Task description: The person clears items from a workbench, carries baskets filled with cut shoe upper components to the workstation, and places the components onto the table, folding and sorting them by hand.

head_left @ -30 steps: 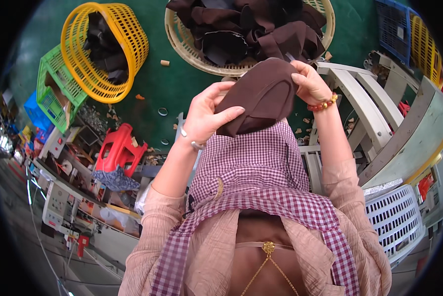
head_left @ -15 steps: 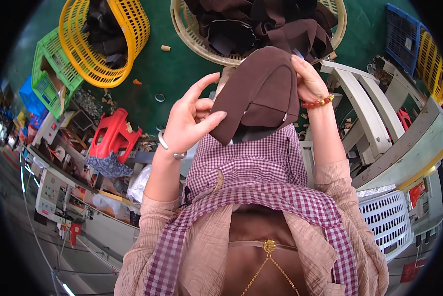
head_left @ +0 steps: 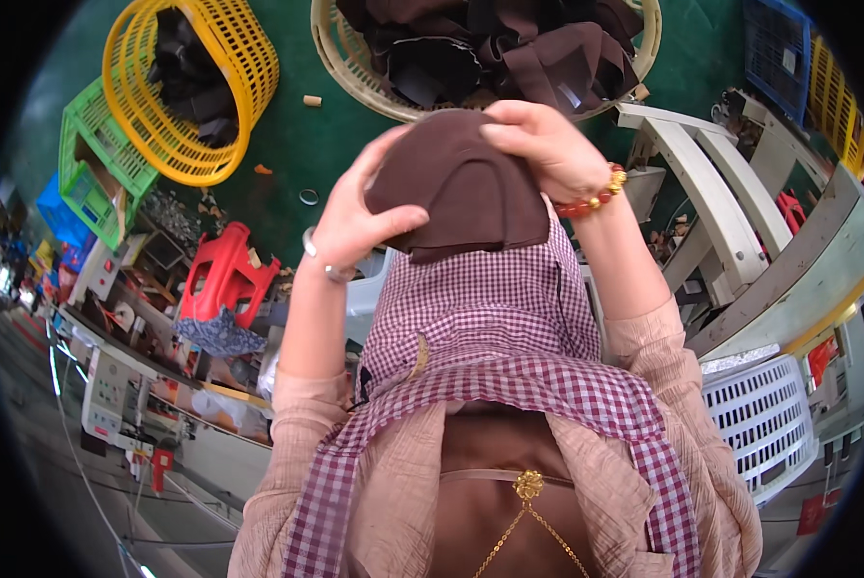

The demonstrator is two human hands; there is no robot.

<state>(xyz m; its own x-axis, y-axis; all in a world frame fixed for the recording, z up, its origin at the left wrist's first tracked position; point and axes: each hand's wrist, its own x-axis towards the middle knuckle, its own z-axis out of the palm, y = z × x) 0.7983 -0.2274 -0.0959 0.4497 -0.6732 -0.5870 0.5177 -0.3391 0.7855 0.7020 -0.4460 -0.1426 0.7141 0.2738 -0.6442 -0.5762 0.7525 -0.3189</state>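
Note:
A dark brown stitched fabric piece that looks like a shoe upper (head_left: 456, 188), with a curved seam, is held up between my two hands. My left hand (head_left: 350, 214) grips its left side, thumb on the near face and fingers behind, partly hidden. My right hand (head_left: 557, 154) pinches its upper right edge, thumb and fingers closed on the fabric. The lower edge of the upper hangs over my checked apron (head_left: 480, 308).
Beyond my hands stands a cream basket (head_left: 340, 72) heaped with brown and black pieces. A yellow basket (head_left: 259, 82) with dark pieces, a green crate (head_left: 95, 197) and a red stool (head_left: 230, 270) are at left. A pale machine frame (head_left: 706, 202) and white basket (head_left: 759, 414) stand at right.
The shoe upper has turned and come closer to me, its opening less visible. My left hand has closed from spread fingers onto its side; my right hand has shifted left along the top edge.

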